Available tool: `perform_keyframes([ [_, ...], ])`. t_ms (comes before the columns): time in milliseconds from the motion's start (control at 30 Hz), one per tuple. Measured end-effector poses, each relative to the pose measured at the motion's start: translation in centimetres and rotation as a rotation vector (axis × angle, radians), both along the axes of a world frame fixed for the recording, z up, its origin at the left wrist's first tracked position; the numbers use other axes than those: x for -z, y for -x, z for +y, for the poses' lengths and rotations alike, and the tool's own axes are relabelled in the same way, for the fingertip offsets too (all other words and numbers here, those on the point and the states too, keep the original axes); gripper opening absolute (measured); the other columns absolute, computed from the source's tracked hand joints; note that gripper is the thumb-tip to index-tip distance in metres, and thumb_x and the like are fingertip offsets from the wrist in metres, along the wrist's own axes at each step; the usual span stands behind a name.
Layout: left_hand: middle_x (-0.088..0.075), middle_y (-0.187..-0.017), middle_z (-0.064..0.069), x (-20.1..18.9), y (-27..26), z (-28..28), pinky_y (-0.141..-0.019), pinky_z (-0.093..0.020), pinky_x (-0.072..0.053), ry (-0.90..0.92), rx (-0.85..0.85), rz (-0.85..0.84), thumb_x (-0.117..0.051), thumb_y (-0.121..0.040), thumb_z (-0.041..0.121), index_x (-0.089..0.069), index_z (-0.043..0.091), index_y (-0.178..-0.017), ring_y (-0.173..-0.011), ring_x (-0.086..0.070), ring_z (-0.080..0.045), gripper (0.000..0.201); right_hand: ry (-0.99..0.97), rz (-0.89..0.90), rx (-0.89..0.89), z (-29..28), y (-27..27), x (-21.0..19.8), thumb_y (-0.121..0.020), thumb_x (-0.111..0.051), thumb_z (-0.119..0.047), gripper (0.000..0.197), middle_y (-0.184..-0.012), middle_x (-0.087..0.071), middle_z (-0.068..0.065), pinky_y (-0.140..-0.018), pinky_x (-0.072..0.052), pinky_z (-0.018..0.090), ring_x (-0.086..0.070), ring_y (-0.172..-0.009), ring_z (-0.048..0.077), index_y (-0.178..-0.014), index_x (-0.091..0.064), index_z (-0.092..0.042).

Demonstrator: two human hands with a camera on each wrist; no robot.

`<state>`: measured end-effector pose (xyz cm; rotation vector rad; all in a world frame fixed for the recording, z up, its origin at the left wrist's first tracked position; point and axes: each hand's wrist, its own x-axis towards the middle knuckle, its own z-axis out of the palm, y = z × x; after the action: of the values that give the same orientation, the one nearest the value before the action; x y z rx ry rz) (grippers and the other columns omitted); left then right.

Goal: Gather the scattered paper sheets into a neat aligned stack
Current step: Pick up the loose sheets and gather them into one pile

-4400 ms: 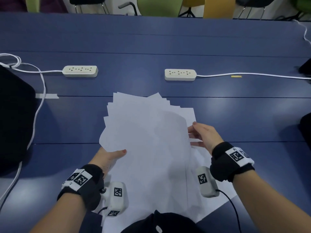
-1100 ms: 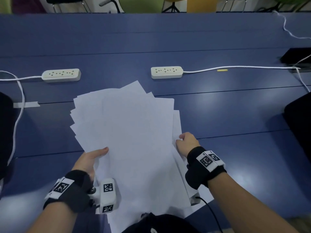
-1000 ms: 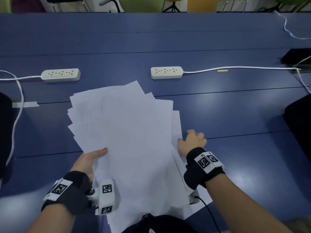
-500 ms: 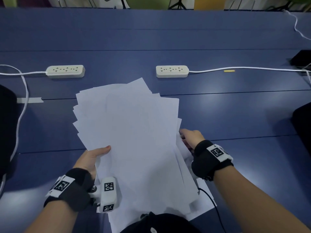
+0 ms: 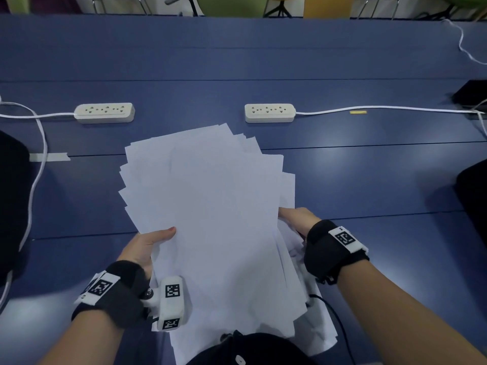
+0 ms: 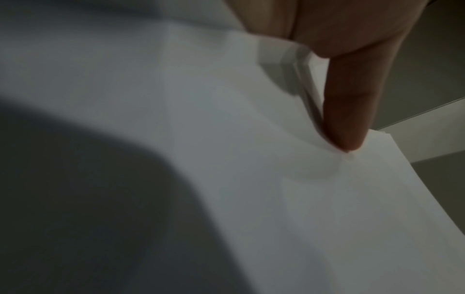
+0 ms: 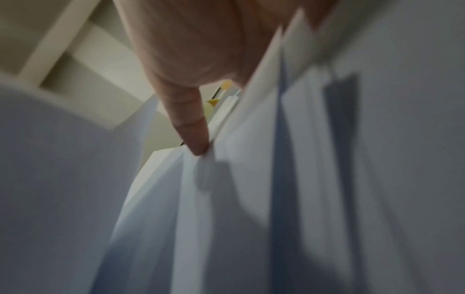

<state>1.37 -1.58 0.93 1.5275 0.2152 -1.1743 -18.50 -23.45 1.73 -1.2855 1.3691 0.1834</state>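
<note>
White paper sheets (image 5: 210, 219) are fanning out unevenly above the blue counter (image 5: 369, 180), between both hands. The left hand (image 5: 143, 246) is pinching the left edge, thumb lying on top. The right hand (image 5: 297, 219) is gripping the right edge, a finger pressing into the sheets. Two power strips (image 5: 104, 112) are lying well beyond the pile.
</note>
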Motion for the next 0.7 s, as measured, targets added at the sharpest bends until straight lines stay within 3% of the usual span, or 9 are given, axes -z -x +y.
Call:
perform_keyframes([
  [67,-0.067,-0.115,-0.019,0.1,0.0,0.0,-0.103,-0.054,-0.04,0.001,0.009,-0.003,-0.076,-0.057,0.017,-0.066,0.001,-0.109,-0.108,-0.062,-0.037,0.056,-0.065,-0.033,-0.04,0.1,0.3,-0.1,-0.08,-0.064,-0.038,0.045,-0.091,-0.056,0.001,-0.082,-0.042,0.034,-0.051,-0.098,0.025,-0.114,-0.051,-0.013],
  [167,-0.067,-0.115,-0.019,0.3,-0.1,0.2,-0.1,-0.056,-0.041,0.004,0.036,0.0,-0.075,-0.058,0.016,-0.065,0.002,-0.111,-0.107,-0.062,-0.039,0.056,-0.129,-0.145,-0.012,0.3,0.9,0.2,-0.067,-0.074,-0.029,0.055,-0.105,-0.069,0.01,-0.094,-0.049,0.048,-0.063,-0.101,0.031,-0.114,-0.06,-0.005],
  [267,-0.067,-0.113,-0.019,0.4,-0.3,0.6,-0.101,-0.056,-0.041,0.006,0.081,-0.026,-0.072,-0.068,0.013,-0.065,0.001,-0.11,-0.106,-0.063,-0.039,0.045,-0.163,-0.26,0.01,0.2,1.6,0.6,-0.085,-0.059,-0.006,0.035,-0.118,-0.063,0.016,-0.094,-0.048,0.044,-0.061,-0.106,0.033,-0.12,-0.056,-0.001],
  [367,-0.068,-0.112,-0.015,0.6,-0.6,0.7,-0.103,-0.046,-0.04,-0.051,0.116,-0.166,-0.071,-0.074,0.01,-0.064,0.003,-0.111,-0.108,-0.061,-0.034,0.038,-0.053,-0.294,0.02,0.1,2.3,1.1,-0.09,-0.045,0.006,0.027,-0.117,-0.062,0.016,-0.096,-0.046,0.046,-0.059,-0.105,0.033,-0.112,-0.056,-0.003],
  [433,-0.066,-0.112,-0.009,0.5,-0.8,0.8,-0.102,-0.037,-0.037,-0.092,0.156,-0.282,-0.068,-0.078,0.008,-0.061,0.006,-0.114,-0.111,-0.057,-0.029,0.037,0.082,-0.242,0.046,-0.3,3.1,1.7,-0.088,-0.048,0.006,0.028,-0.116,-0.063,0.015,-0.098,-0.045,0.05,-0.06,-0.106,0.034,-0.111,-0.058,-0.007],
  [533,-0.063,-0.111,-0.007,0.4,-1.0,1.6,-0.099,-0.035,-0.034,-0.112,0.204,-0.331,-0.065,-0.08,0.004,-0.056,0.014,-0.113,-0.109,-0.054,-0.026,0.036,0.143,-0.238,0.123,-0.9,4.3,3.0,-0.086,-0.053,0.003,0.03,-0.116,-0.064,0.014,-0.098,-0.045,0.053,-0.061,-0.107,0.037,-0.112,-0.06,-0.009],
  [600,-0.062,-0.11,-0.008,0.5,-1.1,2.2,-0.097,-0.035,-0.035,-0.12,0.224,-0.342,-0.063,-0.081,0.002,-0.054,0.015,-0.115,-0.107,-0.054,-0.026,0.037,0.129,-0.244,0.105,-0.4,4.6,3.4,-0.082,-0.061,-0.005,0.027,-0.116,-0.065,0.011,-0.098,-0.047,0.048,-0.062,-0.105,0.032,-0.107,-0.061,-0.015],
  [700,-0.062,-0.111,-0.011,0.5,-0.9,2.3,-0.097,-0.038,-0.038,-0.133,0.259,-0.382,-0.063,-0.081,0.001,-0.054,0.012,-0.117,-0.107,-0.056,-0.029,0.039,0.19,-0.205,-0.02,0.7,4.0,3.2,-0.08,-0.067,-0.008,0.036,-0.112,-0.063,0.003,-0.091,-0.044,0.031,-0.059,-0.103,0.023,-0.115,-0.058,-0.012],
])
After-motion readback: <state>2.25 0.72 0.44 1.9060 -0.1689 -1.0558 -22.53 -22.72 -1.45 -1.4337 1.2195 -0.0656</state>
